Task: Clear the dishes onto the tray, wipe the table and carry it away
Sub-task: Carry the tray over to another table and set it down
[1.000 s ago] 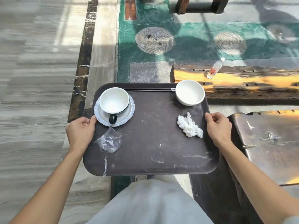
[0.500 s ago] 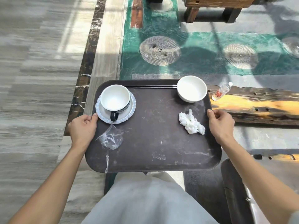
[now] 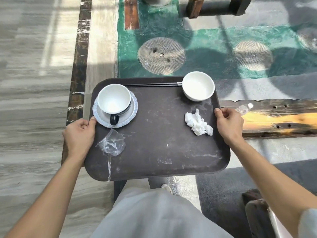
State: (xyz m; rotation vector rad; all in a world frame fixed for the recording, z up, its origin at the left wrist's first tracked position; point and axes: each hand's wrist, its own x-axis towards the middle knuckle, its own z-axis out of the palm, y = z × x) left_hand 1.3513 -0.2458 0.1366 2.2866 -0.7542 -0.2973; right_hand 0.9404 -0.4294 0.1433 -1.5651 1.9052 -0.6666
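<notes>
Walking on, bench slid right; both hands (image 3: 79,134) (image 3: 229,124) grip the tray (image 3: 163,152), carrying it away, next keep it level

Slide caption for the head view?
Left hand and right hand grip a tray bearing cup, saucer, bowl, chopsticks, tissue, wrapper.

We cannot see the fingers of the left hand (image 3: 78,133) or the right hand (image 3: 229,123): they go under the rim of the tray (image 3: 163,134), thumbs alone on top. The right hand hides most of a clear bottle (image 3: 243,109). Whether the chopsticks (image 3: 151,84) touch the bowl (image 3: 198,85), we cannot tell.
</notes>
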